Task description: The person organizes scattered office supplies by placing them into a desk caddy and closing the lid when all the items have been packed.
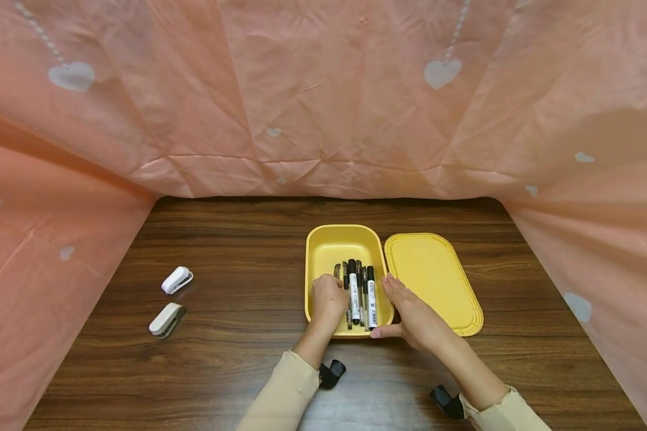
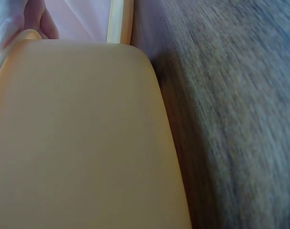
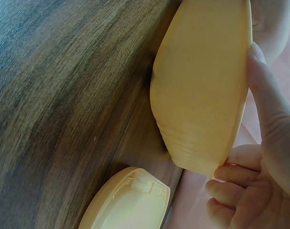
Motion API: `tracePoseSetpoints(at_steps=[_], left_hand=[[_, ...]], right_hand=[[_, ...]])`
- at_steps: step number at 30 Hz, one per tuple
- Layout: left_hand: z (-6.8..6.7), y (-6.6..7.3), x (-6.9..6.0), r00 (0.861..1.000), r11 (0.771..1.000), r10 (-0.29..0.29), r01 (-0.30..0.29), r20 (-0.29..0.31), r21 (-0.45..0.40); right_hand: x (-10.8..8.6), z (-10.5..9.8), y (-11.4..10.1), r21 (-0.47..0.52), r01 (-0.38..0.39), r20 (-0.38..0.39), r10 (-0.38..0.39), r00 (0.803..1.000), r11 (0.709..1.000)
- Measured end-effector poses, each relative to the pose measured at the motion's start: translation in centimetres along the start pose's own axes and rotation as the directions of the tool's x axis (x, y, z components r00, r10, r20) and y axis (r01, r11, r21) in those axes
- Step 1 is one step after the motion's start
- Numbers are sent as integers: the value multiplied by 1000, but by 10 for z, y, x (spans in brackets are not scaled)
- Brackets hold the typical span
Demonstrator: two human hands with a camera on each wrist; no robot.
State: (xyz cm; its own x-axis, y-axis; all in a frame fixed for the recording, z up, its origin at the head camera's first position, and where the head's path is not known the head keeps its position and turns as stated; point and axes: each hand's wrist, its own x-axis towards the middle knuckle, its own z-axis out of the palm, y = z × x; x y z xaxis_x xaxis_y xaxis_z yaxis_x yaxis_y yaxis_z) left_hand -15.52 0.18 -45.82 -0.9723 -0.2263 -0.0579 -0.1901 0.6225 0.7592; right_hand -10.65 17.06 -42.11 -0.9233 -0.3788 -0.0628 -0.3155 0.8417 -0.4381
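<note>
In the head view, a yellow plastic box (image 1: 342,228) holds several pens (image 1: 345,275) and two white markers with black caps, a left marker (image 1: 354,293) and a right marker (image 1: 371,302). My left hand (image 1: 330,298) is inside the box at its left, fingers curled around the leftmost pen (image 1: 336,270); only the pen's upper end shows. My right hand (image 1: 412,311) rests on the box's right side, fingers straight along the rim and thumb spread to the near corner. In the right wrist view, my thumb (image 3: 266,90) presses the rim of the box (image 3: 200,86).
A yellow lid (image 1: 431,275) lies flat just right of the box. On the left of the brown wooden table (image 1: 237,287) are two small staplers, one white (image 1: 177,279) and one off-white (image 1: 165,319). Pink curtain (image 1: 323,108) with hearts encloses the back and sides.
</note>
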Motion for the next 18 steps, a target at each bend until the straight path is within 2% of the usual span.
tracePoseSetpoints(at_steps=[9, 16, 18], left_hand=[[0, 0, 0, 1000, 1000, 2, -2, 1, 0], [-3, 1, -1, 1000, 999, -2, 3, 24, -53], [-4, 1, -2, 1000, 998, 14, -12, 22, -66]], right_hand=[[0, 0, 1, -11, 17, -9, -17, 1000, 1000], [0, 0, 1, -9, 18, -8, -18, 1000, 1000], [0, 0, 0, -7, 16, -6, -16, 1000, 1000]])
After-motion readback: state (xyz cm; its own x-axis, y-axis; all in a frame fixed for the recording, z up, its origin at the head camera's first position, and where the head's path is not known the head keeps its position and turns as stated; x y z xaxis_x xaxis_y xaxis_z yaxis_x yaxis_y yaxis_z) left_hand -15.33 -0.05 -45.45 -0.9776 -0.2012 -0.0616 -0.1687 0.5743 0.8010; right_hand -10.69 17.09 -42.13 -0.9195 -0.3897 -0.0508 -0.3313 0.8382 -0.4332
